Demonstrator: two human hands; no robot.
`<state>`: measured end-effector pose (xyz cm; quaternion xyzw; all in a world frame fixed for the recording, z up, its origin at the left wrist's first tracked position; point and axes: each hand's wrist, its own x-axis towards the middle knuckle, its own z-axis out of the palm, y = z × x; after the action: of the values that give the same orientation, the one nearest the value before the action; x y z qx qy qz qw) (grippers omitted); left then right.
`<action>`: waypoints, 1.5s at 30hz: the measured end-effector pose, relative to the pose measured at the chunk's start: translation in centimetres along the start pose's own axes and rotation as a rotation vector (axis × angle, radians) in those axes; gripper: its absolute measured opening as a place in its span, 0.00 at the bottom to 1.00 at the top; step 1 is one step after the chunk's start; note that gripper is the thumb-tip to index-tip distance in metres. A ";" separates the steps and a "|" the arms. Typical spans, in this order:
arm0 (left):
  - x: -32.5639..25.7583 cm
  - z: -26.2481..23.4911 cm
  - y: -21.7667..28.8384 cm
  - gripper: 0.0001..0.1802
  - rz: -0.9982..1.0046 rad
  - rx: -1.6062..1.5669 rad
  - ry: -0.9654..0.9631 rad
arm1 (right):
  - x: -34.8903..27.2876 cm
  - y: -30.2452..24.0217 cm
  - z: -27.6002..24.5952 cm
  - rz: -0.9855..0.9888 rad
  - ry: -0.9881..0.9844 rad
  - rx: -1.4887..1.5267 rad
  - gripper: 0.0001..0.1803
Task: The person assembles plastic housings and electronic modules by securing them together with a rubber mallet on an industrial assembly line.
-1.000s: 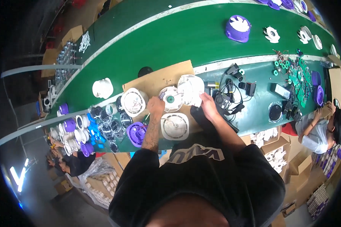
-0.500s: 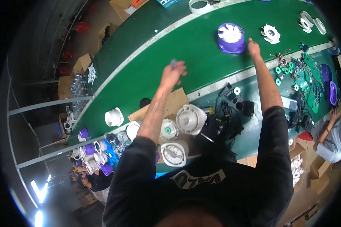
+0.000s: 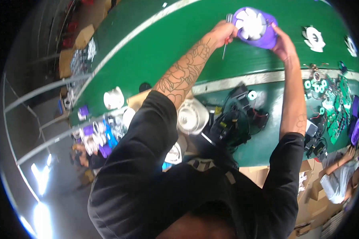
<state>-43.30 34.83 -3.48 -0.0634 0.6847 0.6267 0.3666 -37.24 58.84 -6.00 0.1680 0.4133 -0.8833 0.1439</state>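
Observation:
A purple fan housing (image 3: 267, 40) with a white bladed fan wheel (image 3: 249, 24) set in its top is at the far edge of my reach. My right hand (image 3: 284, 45) is wrapped round the right side of the housing. My left hand (image 3: 224, 32) is closed on a screwdriver (image 3: 229, 18), whose thin metal shaft points down toward me. The fingers of that hand are against or very near the housing's left side; contact is hard to judge. To the right lies a loose white fan wheel (image 3: 314, 39) on the green belt.
Near me are a white motor housing (image 3: 193, 116), black adapters with cables (image 3: 231, 123) and a pale divider strip (image 3: 231, 82). Green circuit boards (image 3: 335, 107) are heaped at right. A white cylindrical part (image 3: 113, 98) stands at left. A co-worker (image 3: 337, 179) sits at far right.
My left hand has moved right and away from me, bringing the screwdriver beside the purple housing. My right hand, earlier beside the housing, now grips it, and the housing is tilted.

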 end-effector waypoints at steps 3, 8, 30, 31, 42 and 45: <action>-5.5 -3.6 -1.6 0.06 0.060 -0.060 0.060 | -0.9 0.9 4.5 0.021 -0.100 -0.125 0.34; -19.3 -12.4 -4.2 0.09 0.135 -0.191 0.174 | -3.3 8.0 16.1 -0.152 -0.242 -0.334 0.41; -36.8 -23.6 -26.7 0.17 -0.098 0.579 0.287 | -16.7 29.3 32.8 -0.734 -0.752 -2.048 0.26; -37.5 -23.7 -27.1 0.17 -0.124 0.655 0.250 | -17.2 29.6 33.2 -0.717 -0.744 -2.021 0.25; -44.9 -23.8 -21.3 0.13 0.142 -0.090 0.606 | -20.5 26.9 32.5 -0.649 -0.380 -1.644 0.24; -41.4 -23.2 -22.4 0.14 0.177 -0.073 0.672 | -16.3 28.0 33.4 -0.592 -0.215 -1.655 0.31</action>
<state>-10.91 -6.17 1.12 -0.2198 0.7470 0.6243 0.0627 -17.44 17.46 1.79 -0.1879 0.9307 -0.3131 0.0228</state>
